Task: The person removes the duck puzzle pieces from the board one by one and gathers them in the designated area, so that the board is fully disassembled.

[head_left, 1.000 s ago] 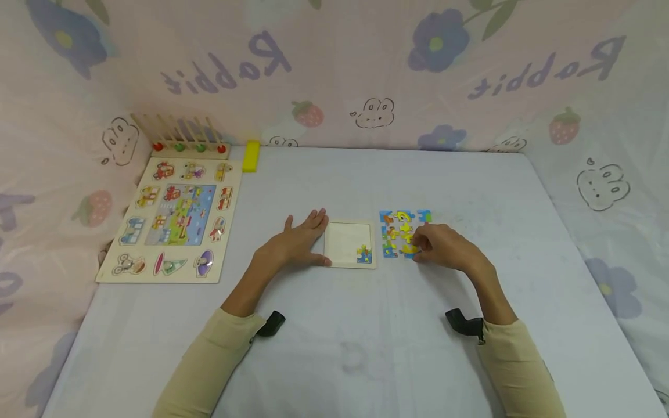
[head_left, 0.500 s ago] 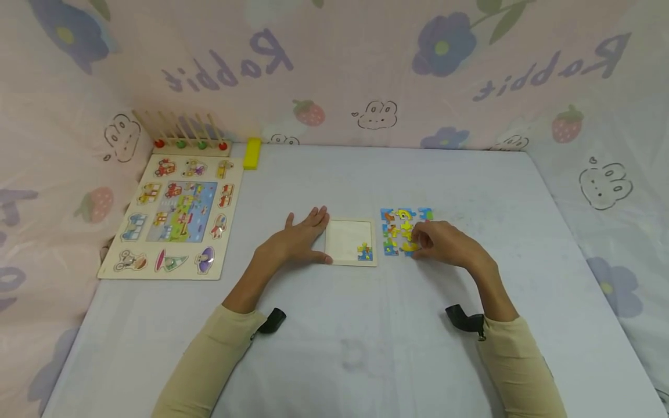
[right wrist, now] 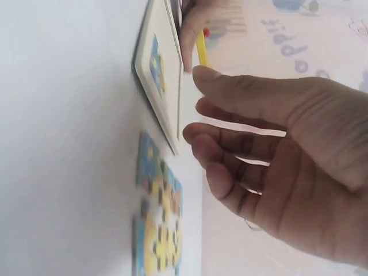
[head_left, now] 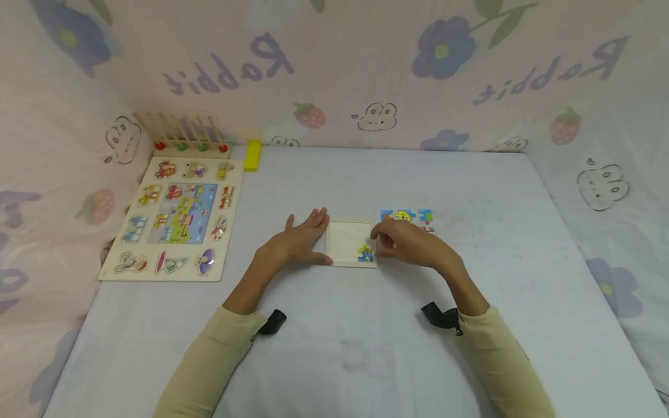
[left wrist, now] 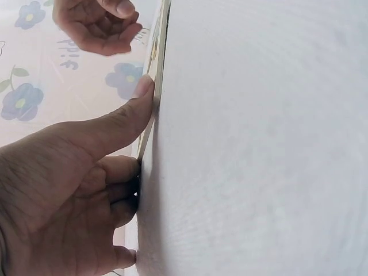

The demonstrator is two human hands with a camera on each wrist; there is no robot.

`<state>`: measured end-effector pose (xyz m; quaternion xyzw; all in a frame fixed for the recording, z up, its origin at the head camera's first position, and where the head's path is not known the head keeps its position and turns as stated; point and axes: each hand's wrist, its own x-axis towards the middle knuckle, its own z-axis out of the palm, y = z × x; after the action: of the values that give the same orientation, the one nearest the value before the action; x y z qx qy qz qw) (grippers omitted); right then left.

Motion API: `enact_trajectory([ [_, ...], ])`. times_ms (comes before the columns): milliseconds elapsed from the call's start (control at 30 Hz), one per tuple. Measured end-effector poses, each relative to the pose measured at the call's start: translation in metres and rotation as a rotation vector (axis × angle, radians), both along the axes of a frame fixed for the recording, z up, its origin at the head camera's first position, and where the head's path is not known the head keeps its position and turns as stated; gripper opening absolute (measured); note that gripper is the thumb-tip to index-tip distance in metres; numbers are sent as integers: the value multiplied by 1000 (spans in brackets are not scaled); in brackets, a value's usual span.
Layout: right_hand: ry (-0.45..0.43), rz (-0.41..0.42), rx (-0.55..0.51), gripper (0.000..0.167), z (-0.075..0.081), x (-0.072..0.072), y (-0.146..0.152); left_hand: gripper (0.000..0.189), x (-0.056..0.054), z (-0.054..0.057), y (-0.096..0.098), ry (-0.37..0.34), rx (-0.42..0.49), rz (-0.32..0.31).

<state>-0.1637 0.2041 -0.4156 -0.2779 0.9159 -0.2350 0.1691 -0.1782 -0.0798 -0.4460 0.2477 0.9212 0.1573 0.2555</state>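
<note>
My left hand (head_left: 300,239) lies at the left side of a small square wooden puzzle tray (head_left: 345,265). Its fingers are spread and straight, and the thumb touches the tray's edge near the lower left corner. One colourful jigsaw piece (head_left: 364,253) sits in the tray's lower right corner. Over the tray's right rim hovers my right hand (head_left: 413,242), its fingers loosely bent. The right wrist view shows a gap between thumb and forefinger with nothing in it. Loose jigsaw pieces (right wrist: 164,250) in blue and yellow lie right of the tray, partly hidden by that hand in the head view.
At the left stands a larger wooden picture puzzle board (head_left: 230,223). Behind it is a wooden peg rack (head_left: 193,152) with red and green beads. A yellow block (head_left: 252,155) lies beside the rack. A printed cloth (head_left: 334,75) hangs at the table's back.
My right hand has moved left from the loose jigsaw pieces to the tray's right rim. The left hand has stayed at the tray's left side.
</note>
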Motion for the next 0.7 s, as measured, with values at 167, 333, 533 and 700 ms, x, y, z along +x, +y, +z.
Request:
enact_trajectory([
  [167, -18, 27, 46, 36, -7, -2, -22, 109, 1, 2, 0, -2, 2, 1],
  [333, -20, 26, 133, 27, -11, -3, -31, 108, 1, 1, 1, -3, 5, -2],
  [533, -5, 30, 158, 29, -12, -3, -32, 108, 1, 1, 1, 1, -9, -7],
  [700, 3, 18, 176, 33, -13, -4, -33, 108, 2, 2, 0, -3, -17, 3],
])
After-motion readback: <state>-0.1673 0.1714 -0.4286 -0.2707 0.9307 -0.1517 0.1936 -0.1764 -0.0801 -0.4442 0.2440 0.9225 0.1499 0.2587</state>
